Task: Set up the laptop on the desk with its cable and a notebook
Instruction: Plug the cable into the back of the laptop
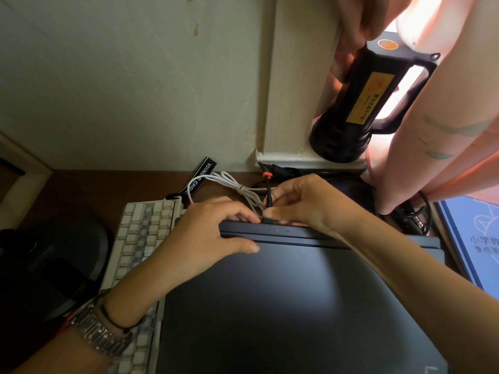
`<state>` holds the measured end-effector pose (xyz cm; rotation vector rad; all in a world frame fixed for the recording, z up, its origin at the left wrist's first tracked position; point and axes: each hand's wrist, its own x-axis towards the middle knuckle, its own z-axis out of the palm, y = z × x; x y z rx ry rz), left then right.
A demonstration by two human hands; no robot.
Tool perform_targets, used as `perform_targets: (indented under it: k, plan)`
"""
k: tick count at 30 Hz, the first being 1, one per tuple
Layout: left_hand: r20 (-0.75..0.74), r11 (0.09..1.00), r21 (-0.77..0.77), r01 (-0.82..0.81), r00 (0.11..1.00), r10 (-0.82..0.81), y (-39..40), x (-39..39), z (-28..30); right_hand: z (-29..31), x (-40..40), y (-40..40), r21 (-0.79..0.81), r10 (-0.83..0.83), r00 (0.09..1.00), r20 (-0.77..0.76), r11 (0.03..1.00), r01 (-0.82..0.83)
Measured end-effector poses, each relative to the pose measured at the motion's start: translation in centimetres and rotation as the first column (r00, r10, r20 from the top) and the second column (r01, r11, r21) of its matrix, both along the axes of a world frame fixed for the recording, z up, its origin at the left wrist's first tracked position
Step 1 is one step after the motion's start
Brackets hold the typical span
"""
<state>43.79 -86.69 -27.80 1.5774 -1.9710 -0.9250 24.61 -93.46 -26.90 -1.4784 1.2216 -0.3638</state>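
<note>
A dark closed laptop [283, 300] lies flat on the brown desk [108, 184], its rear edge toward the wall. My left hand [210, 238] rests on the lid's far left corner, fingers curled over the rear edge. My right hand [302, 203] pinches the plug of a black cable [268, 190] with an orange band, right at the laptop's rear edge. A coiled white cable [232, 187] lies just behind the hands. A blue book or notebook [475, 238] with white print lies at the right edge.
A beige mechanical keyboard [140, 238] lies left of the laptop, partly under my left forearm. A dark rounded object [54, 260] sits further left. A black flashlight [356, 103] stands on the window ledge beside a pink curtain [445, 130]. More black cables [415, 214] tangle at the right.
</note>
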Motion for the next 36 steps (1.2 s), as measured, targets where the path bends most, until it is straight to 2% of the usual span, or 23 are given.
perform_targets:
  k: [4,6,8,10,12,15,21,29,36]
  plan:
    - [0.015,0.999,0.004,0.032,0.999,-0.032,0.0,0.0,0.6,0.6,-0.1,0.6,-0.077,0.013,0.999,-0.044,0.997,-0.016]
    - [0.083,0.997,0.020,0.076,0.994,-0.078,-0.1,0.2,1.4,1.3,-0.8,1.1,-0.182,0.022,0.993,-0.115,0.982,-0.043]
    - [0.213,0.994,0.024,0.106,0.971,-0.109,-0.2,0.7,2.6,2.4,-2.1,1.6,-0.333,-0.004,0.970,-0.242,0.939,-0.079]
    - [0.374,0.993,0.000,0.114,0.921,-0.106,-0.1,1.5,4.0,3.7,-3.6,2.2,-0.495,-0.051,0.898,-0.437,0.847,-0.193]
    - [0.518,0.991,-0.043,0.124,0.851,-0.084,0.3,2.2,5.5,5.2,-5.0,3.3,-0.555,-0.124,0.785,-0.607,0.773,-0.308]
    - [0.666,0.988,-0.065,0.138,0.744,-0.060,1.3,2.6,7.9,7.6,-5.8,5.2,-0.571,-0.213,0.673,-0.708,0.734,-0.368]
    - [0.704,0.990,-0.064,0.129,0.709,-0.047,3.8,2.5,14.0,13.1,-6.0,9.1,-0.663,-0.326,0.624,-0.711,0.606,-0.440]
    - [0.735,0.975,-0.218,0.050,0.666,0.131,8.0,4.0,24.3,23.5,-4.2,9.8,-0.774,-0.411,0.668,-0.620,0.458,-0.438]
    - [0.778,0.933,-0.356,-0.047,0.539,0.324,13.7,4.0,32.6,30.6,-3.0,11.6,-0.831,-0.356,0.756,-0.550,0.322,-0.453]
